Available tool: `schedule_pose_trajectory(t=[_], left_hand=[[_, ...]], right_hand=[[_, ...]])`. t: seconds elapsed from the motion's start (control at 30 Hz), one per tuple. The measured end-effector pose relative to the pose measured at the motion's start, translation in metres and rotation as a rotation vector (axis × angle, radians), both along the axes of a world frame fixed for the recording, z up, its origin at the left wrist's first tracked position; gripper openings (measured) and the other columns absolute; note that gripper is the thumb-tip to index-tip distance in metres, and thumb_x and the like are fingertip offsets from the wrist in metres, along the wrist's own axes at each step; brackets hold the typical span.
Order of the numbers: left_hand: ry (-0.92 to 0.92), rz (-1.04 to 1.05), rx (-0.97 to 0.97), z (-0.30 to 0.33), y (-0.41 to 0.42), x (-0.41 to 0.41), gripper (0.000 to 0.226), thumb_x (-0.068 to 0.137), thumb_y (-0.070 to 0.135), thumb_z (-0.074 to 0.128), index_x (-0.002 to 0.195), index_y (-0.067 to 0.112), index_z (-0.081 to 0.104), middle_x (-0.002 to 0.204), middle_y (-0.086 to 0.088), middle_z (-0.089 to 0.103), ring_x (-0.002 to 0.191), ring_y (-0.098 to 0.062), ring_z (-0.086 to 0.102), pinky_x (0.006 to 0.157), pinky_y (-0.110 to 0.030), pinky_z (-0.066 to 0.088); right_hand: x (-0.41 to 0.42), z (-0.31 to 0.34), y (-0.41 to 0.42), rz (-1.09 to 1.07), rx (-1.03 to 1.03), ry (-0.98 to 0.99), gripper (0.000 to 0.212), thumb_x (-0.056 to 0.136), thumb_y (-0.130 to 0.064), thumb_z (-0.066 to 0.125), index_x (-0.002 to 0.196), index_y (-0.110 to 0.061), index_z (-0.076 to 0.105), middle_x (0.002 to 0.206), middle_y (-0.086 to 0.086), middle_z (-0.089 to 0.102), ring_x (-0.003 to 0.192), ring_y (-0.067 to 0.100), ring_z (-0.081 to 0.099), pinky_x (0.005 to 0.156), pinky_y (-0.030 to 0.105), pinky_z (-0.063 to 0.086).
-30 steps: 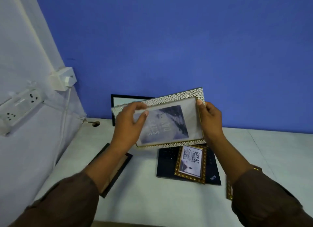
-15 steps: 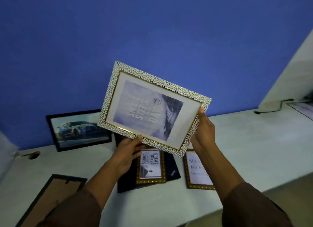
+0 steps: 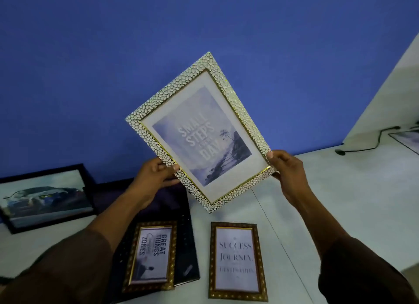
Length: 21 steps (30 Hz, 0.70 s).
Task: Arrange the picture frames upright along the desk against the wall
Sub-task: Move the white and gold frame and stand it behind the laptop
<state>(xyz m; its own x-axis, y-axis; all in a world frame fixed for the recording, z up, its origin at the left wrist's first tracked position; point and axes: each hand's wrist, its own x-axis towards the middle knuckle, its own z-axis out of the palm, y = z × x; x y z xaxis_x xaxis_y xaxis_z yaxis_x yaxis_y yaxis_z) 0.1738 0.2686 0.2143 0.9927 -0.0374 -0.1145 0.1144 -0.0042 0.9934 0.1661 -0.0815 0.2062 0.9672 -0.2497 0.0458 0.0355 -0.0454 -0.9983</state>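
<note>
- Both hands — left [image 3: 154, 176], right [image 3: 288, 169] — each grip pinching the pebbled white frame [image 3: 199, 131], tilted above the desk [image 3: 328, 201].
- Blue wall [image 3: 136, 54] behind; car picture [image 3: 45, 197] leans there.
- Two gold frames [image 3: 235, 260] lie flat.

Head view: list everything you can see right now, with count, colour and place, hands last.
Pebbled frame: 1, white and gold, "Small Steps" print, held tilted in the air before the wall.
Car picture frame: 1, black, far left, upright against the wall.
"Great Things" frame: 1, gold-brown, flat on the dark board.
"Success" frame: 1, gold-brown, flat on the desk, right of the board.
Dark board: 1, black, flat, mid-desk; what it is, cannot tell.
Cable: 1, black, far right of the desk.
Desk: 1, white.
Wall: 1, blue.
Left hand: grips the frame's left edge.
Right hand: grips its lower right corner.
</note>
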Motion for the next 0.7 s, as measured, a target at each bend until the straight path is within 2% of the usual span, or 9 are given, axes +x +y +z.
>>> schedule_pose_trajectory(t=[0.07,0.17,0.23,0.33,0.4,0.5,0.57,0.67,0.7], left_hand=[[0.021,-0.002,0.074,-0.005,-0.024,0.027,0.009,0.094,0.005,0.066,0.089,0.012,0.066,0.075,0.005,0.077,0.081,-0.013,0.076,0.080,-0.034,0.064],[0.071,0.004,0.139,-0.020,-0.052,0.060,0.012,0.092,0.005,0.068,0.102,0.011,0.069,0.104,-0.010,0.078,0.099,-0.026,0.075,0.079,-0.036,0.064],[0.121,0.026,0.172,-0.035,-0.068,0.081,0.020,0.091,0.005,0.069,0.111,0.008,0.068,0.115,-0.017,0.074,0.105,-0.031,0.072,0.086,-0.042,0.062],[0.173,0.038,0.234,-0.059,-0.088,0.104,0.019,0.092,0.005,0.068,0.111,0.012,0.069,0.115,-0.015,0.073,0.108,-0.031,0.070,0.091,-0.045,0.059],[0.204,0.062,0.282,-0.079,-0.100,0.122,0.017,0.093,0.006,0.068,0.107,0.015,0.069,0.113,-0.012,0.074,0.107,-0.030,0.070,0.093,-0.046,0.058],[0.228,0.103,0.359,-0.100,-0.106,0.135,0.017,0.093,0.007,0.067,0.110,0.010,0.068,0.113,-0.011,0.074,0.106,-0.028,0.071,0.096,-0.052,0.056],[0.229,0.156,0.442,-0.113,-0.113,0.145,0.017,0.093,0.005,0.065,0.109,0.010,0.068,0.111,-0.010,0.074,0.103,-0.026,0.071,0.094,-0.049,0.058],[0.236,0.214,0.582,-0.128,-0.122,0.156,0.020,0.094,0.006,0.063,0.113,0.006,0.069,0.111,-0.010,0.074,0.093,-0.021,0.069,0.071,-0.028,0.058],[0.247,0.226,0.618,-0.134,-0.124,0.160,0.022,0.095,0.007,0.062,0.115,0.006,0.068,0.112,-0.009,0.073,0.091,-0.019,0.067,0.069,-0.026,0.055]], right_hand=[[0.028,-0.018,-0.034,0.087,-0.164,0.045,0.018,0.096,-0.024,0.066,0.098,-0.009,0.074,0.093,0.007,0.076,0.087,0.015,0.069,0.082,0.035,0.056],[0.068,-0.050,-0.069,0.189,-0.382,0.105,0.015,0.096,-0.026,0.066,0.100,-0.015,0.076,0.099,0.001,0.078,0.088,0.005,0.070,0.082,0.032,0.054],[0.094,-0.071,-0.082,0.240,-0.517,0.125,0.015,0.096,-0.025,0.065,0.104,-0.017,0.076,0.102,0.000,0.077,0.088,0.000,0.069,0.080,0.029,0.051],[0.124,-0.098,-0.089,0.281,-0.639,0.175,0.020,0.097,-0.024,0.064,0.112,-0.013,0.072,0.108,0.003,0.076,0.097,0.017,0.070,0.082,0.030,0.049],[0.148,-0.122,-0.095,0.333,-0.688,0.211,0.020,0.096,-0.023,0.065,0.112,-0.012,0.069,0.109,0.005,0.076,0.096,0.020,0.070,0.082,0.029,0.049],[0.168,-0.150,-0.097,0.388,-0.738,0.246,0.019,0.095,-0.025,0.066,0.110,-0.012,0.067,0.109,0.006,0.076,0.096,0.022,0.071,0.083,0.032,0.052],[0.182,-0.165,-0.098,0.421,-0.764,0.253,0.020,0.096,-0.027,0.065,0.111,-0.013,0.066,0.111,0.006,0.076,0.097,0.024,0.072,0.082,0.032,0.053],[0.202,-0.184,-0.094,0.455,-0.819,0.252,0.024,0.098,-0.030,0.063,0.114,-0.013,0.066,0.113,0.005,0.076,0.098,0.026,0.072,0.084,0.034,0.054],[0.208,-0.191,-0.094,0.463,-0.822,0.254,0.024,0.097,-0.030,0.063,0.114,-0.013,0.066,0.113,0.005,0.076,0.098,0.026,0.072,0.084,0.035,0.055]])
